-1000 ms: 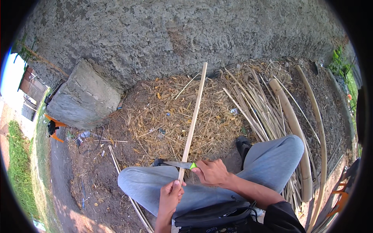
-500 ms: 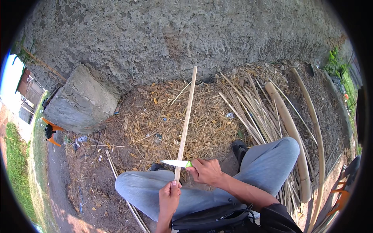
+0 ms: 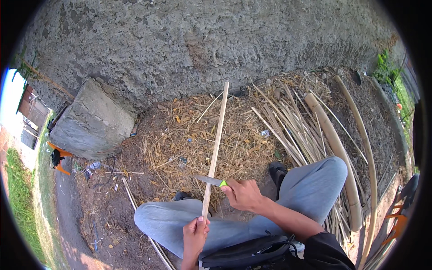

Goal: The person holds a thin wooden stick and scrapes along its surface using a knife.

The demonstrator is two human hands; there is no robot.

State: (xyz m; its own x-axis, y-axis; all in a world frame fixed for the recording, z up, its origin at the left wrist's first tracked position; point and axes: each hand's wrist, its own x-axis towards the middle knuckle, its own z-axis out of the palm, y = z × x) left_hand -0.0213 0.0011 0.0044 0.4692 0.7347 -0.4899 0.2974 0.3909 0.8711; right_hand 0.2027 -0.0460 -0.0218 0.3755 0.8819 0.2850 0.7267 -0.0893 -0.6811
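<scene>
My left hand [image 3: 195, 233] is closed around the near end of a long, pale bamboo strip [image 3: 217, 139], which slants up and away toward the wall. In my right hand [image 3: 245, 195] is a knife with a bright green handle [image 3: 223, 183]. Its blade [image 3: 208, 179] lies across the strip, above my left hand, with the tip pointing left. Whether the edge bites into the strip cannot be made out. My knees in grey trousers are bent on both sides of the strip.
A rough grey wall [image 3: 202, 40] stands ahead, with a concrete block [image 3: 96, 119] at its left. Split bamboo strips [image 3: 297, 130] lie in a pile at right, beside a thick bamboo pole [image 3: 335, 153] and a curved pole [image 3: 362, 135]. Shavings and dry leaves cover the ground.
The knife has shifted slightly up along the strip and its blade has turned, the tip now angled up to the left. My left hand has dropped a little with the strip.
</scene>
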